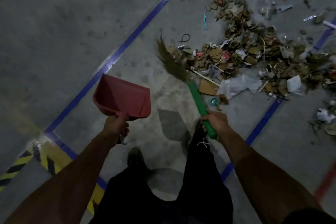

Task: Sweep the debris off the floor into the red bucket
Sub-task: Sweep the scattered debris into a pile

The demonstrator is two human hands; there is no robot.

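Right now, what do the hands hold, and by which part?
The left hand grips the red dustpan by its handle. The right hand grips the broom by its green handle, near the end.

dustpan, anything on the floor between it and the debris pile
Nothing visible. The dustpan is held up in the left hand; only bare floor and the broom bristles separate it from the debris pile.

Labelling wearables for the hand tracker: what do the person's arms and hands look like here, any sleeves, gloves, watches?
Both forearms are bare up to the frame edge: no sleeves in view. Left hand and right hand are ungloved, with no watch, band or ring visible. The lighting is dim, so small items could be missed.
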